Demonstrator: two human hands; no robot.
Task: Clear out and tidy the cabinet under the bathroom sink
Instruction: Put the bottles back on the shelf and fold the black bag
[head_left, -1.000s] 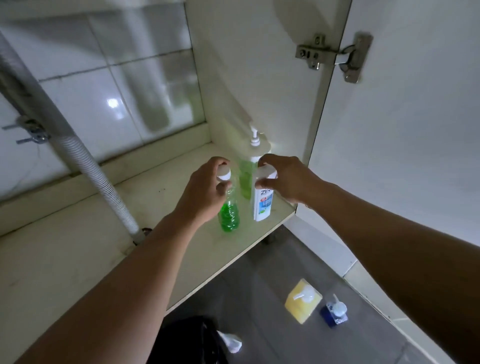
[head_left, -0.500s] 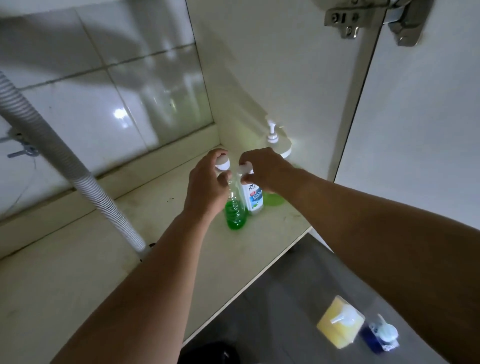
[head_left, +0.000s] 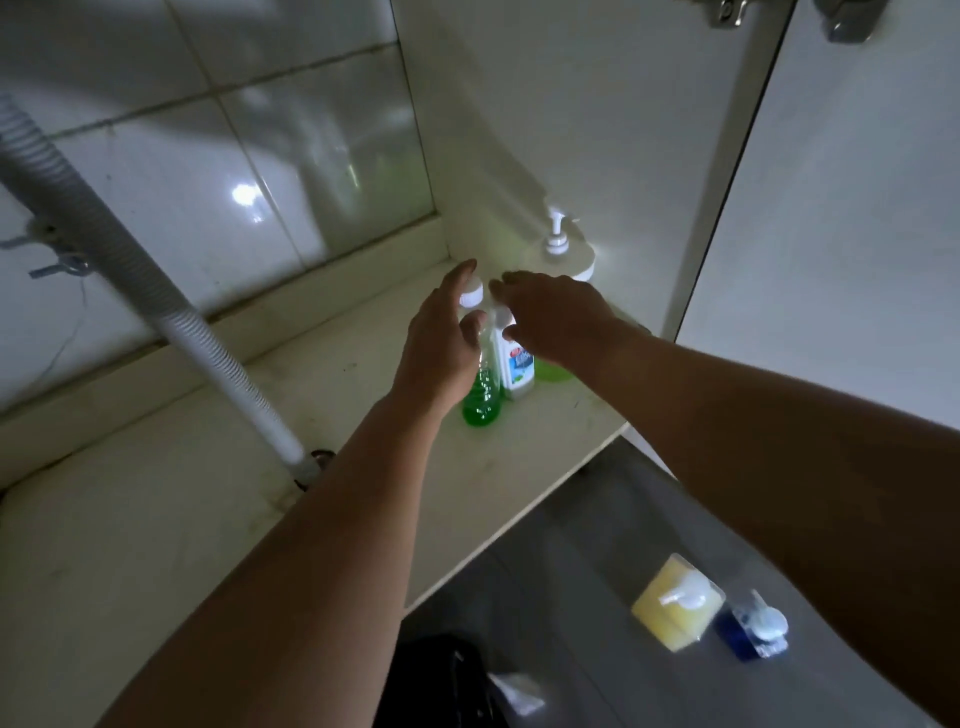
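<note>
Both hands have let go since a moment ago: back then their fingers were wrapped around the bottle tops, and now the fingers are spread out. The bottles have also gone deeper into the corner, closer to the big pump bottle of green liquid.

What could go wrong? The small clear bottle with green liquid and the white labelled bottle are tall and thin, and they stand right against each other. I think a little bump from a finger could tip one over, and it would knock down the other. A fall could send one rolling off the open front edge of the cabinet shelf onto the floor.

The left hand is open, fingers apart, right beside the green bottle's white cap. Its thumb is near the neck, but I cannot tell if it touches. The right hand is open too, palm down, just above the white bottle's top. Neither hand holds anything.

On the dark floor lie a yellow pump bottle and a blue one, not put back yet.
</note>
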